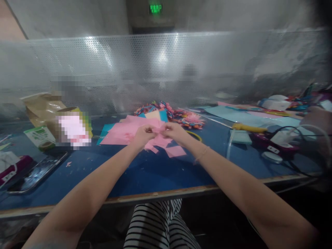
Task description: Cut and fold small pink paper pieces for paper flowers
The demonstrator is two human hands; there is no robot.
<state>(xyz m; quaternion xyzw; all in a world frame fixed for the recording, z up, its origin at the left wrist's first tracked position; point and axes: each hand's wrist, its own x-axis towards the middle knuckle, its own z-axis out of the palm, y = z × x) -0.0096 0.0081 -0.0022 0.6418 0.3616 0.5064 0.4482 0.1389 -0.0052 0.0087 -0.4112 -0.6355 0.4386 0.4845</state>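
Observation:
Both hands meet above a spread of pink paper sheets (119, 133) on the blue table. My left hand (143, 135) pinches a small pink paper piece (158, 130), and my right hand (175, 132) pinches its other side. The fingertips are close together, and the piece's exact shape is blurred. Just below my right hand lies a loose pink paper square (175, 151), with a smaller pink scrap (151, 148) beside it. Blue paper (103, 133) shows under the pink sheets at the left.
Behind the sheets lie colourful paper-strip bundles (190, 119). A phone (38, 173), a cardboard-cored tape roll (86, 121) and a brown bag (43, 107) are at left. At right are a yellow-handled glue gun (250, 128), a purple power strip (272, 145) and light-blue sheets (233, 116). A perforated screen (116, 69) stands behind.

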